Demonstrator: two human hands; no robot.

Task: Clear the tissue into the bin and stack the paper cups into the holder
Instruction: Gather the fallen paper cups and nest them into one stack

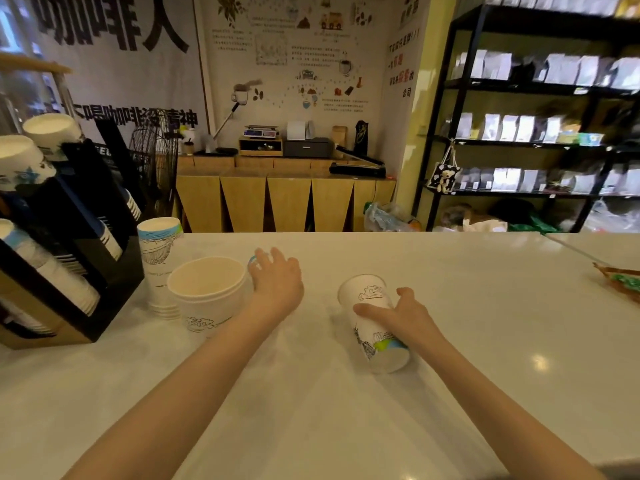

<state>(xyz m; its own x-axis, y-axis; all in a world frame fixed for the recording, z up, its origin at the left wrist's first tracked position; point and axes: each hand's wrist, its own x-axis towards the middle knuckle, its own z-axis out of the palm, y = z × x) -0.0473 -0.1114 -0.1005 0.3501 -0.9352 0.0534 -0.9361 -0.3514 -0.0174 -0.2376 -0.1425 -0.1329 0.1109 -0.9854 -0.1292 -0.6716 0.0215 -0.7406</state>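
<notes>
A tall white paper cup [372, 327] with green and blue print lies tilted on the white counter [450, 306], rim toward me. My right hand [401, 313] grips its side. A wide white paper cup [206, 292] stands upright left of centre, mouth up. My left hand [277, 275] hovers just right of it, fingers spread, over a small blue-edged object that is mostly hidden. Behind the wide cup stands a stack of upside-down paper cups [160, 261]. The black cup holder [69, 237] at far left holds several slanted cup stacks. No tissue or bin shows.
A brown and green object [620, 280] lies at the counter's right edge. Beyond the counter are a wooden cabinet [284, 199] with a scale and machines, a standing fan [156, 161], and black shelves [536, 133] of bagged goods.
</notes>
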